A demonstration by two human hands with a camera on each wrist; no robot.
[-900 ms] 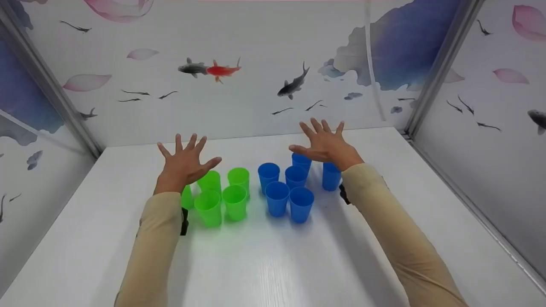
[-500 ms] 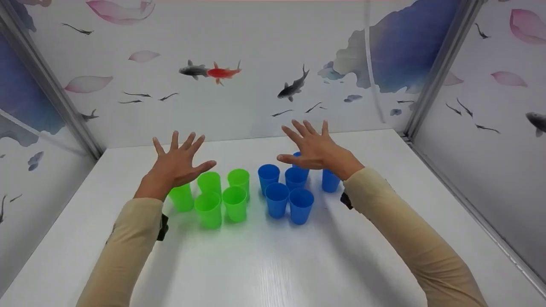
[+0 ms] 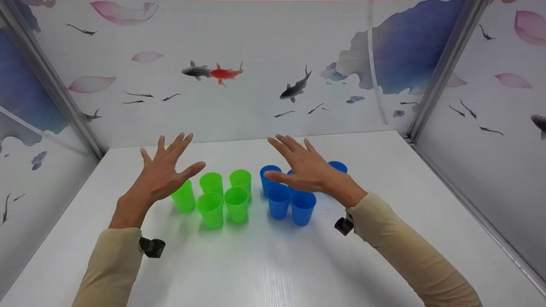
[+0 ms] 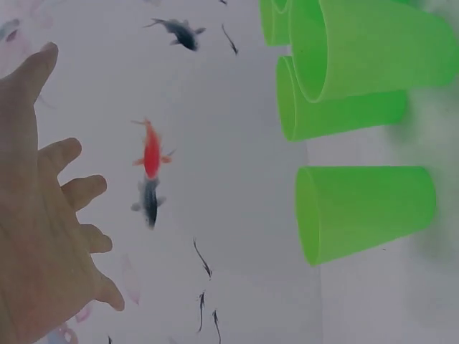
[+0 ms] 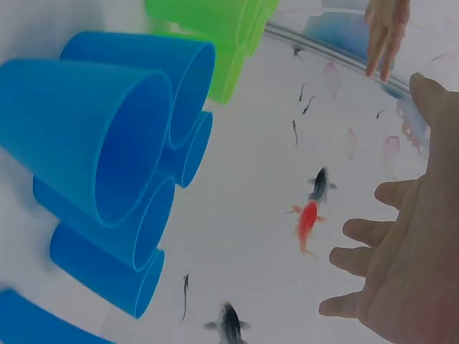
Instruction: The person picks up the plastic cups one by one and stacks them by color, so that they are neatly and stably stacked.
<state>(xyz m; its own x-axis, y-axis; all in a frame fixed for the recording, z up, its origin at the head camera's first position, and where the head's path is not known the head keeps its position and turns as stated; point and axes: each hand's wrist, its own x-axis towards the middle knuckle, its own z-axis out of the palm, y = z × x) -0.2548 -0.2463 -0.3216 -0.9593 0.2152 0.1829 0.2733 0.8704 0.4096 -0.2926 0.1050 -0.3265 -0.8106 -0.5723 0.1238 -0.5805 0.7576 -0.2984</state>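
Observation:
Several green cups [image 3: 210,212] stand upright, mouths up, left of centre on the white table. Several blue cups [image 3: 303,209] stand upright just right of them. My left hand [image 3: 160,175] hovers above and beside the leftmost green cup [image 3: 183,197], fingers straight and spread, holding nothing. Over the blue group my right hand [image 3: 305,166] hangs in the air with straight fingers, hiding some of the rear blue cups. In the left wrist view a green cup [image 4: 373,211] is apart from the palm. The right wrist view shows blue cups [image 5: 64,129] clear of that hand.
A white table [image 3: 264,264] spreads in front of the cups. White panels printed with fish and petals, such as the back panel [image 3: 256,25], enclose it at the back and sides. Small black cameras, one [image 3: 152,247] on the left wrist, are strapped on.
Both hands have drawn back toward the person; the left also shifts left, and the right moves left and lower over the blue cups. The cups stay where they were.

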